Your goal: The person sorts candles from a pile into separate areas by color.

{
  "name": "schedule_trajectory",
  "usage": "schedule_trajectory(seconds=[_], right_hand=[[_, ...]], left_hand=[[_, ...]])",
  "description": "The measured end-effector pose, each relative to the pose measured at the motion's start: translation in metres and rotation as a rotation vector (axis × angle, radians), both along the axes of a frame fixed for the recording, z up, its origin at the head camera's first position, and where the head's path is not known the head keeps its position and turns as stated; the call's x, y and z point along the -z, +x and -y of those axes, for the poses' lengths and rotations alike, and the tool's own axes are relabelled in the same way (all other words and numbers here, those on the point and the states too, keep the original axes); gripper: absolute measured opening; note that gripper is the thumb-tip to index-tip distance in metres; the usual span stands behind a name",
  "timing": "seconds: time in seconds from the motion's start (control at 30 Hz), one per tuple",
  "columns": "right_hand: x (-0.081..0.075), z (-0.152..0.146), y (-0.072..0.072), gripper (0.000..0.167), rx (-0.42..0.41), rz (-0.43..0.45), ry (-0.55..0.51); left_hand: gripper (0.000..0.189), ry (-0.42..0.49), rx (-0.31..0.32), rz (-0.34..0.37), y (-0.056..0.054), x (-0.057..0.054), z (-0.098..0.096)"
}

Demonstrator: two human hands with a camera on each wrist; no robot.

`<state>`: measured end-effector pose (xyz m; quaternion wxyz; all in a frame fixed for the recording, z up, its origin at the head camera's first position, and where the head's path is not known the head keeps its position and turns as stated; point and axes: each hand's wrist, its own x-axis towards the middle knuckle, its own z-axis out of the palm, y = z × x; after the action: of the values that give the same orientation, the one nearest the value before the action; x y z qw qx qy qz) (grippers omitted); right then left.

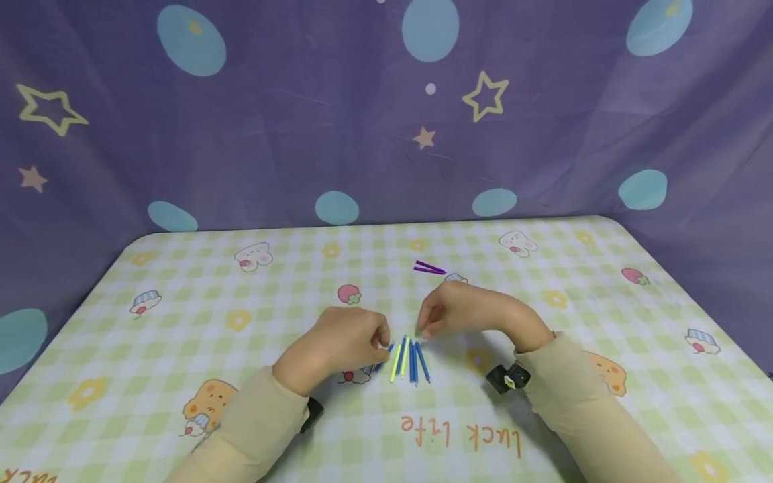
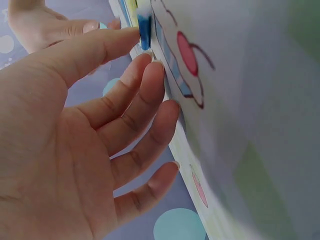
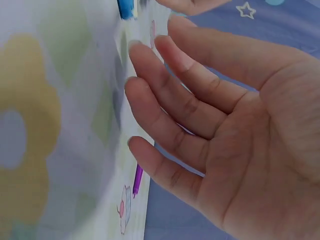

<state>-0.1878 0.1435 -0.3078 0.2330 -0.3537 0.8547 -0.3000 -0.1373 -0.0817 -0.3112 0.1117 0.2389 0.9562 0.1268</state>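
In the head view, my left hand [image 1: 350, 339] is bent over the left end of a row of thin sticks. Its thumb and index fingertip pinch a short blue stick [image 2: 144, 31], while the other fingers curve loosely. To its right lie two yellow-green sticks [image 1: 395, 363] and several blue sticks [image 1: 413, 362], side by side on the tablecloth. My right hand [image 1: 461, 310] hovers by the row's far right end, its fingers loosely bent with nothing between them. The right wrist view shows its bare palm and a blue stick end [image 3: 126, 9] beyond the fingertips.
Two purple sticks [image 1: 429, 267] lie farther back, beyond my right hand. A green-and-white checked tablecloth [image 1: 290, 275] with printed figures covers the table. Behind the table's far edge hangs a purple curtain [image 1: 272, 154] with stars and blue ovals.
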Motion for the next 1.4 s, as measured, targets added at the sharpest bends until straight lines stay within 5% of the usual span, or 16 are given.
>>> schedule_trajectory(seconds=[0.47,1.0,1.4], right_hand=[[0.006,0.013,0.010,0.012,0.052,0.004,0.129],[0.005,0.020,0.016,0.016,0.064,-0.047,0.198],[0.003,0.027,0.020,0.016,0.136,-0.076,0.277]], left_hand=[[0.010,-0.029,-0.025,-0.092,-0.005,0.004,0.010],[0.009,-0.044,-0.056,-0.083,-0.011,0.001,0.020],[0.017,-0.043,-0.046,-0.196,-0.020,0.003,0.028]])
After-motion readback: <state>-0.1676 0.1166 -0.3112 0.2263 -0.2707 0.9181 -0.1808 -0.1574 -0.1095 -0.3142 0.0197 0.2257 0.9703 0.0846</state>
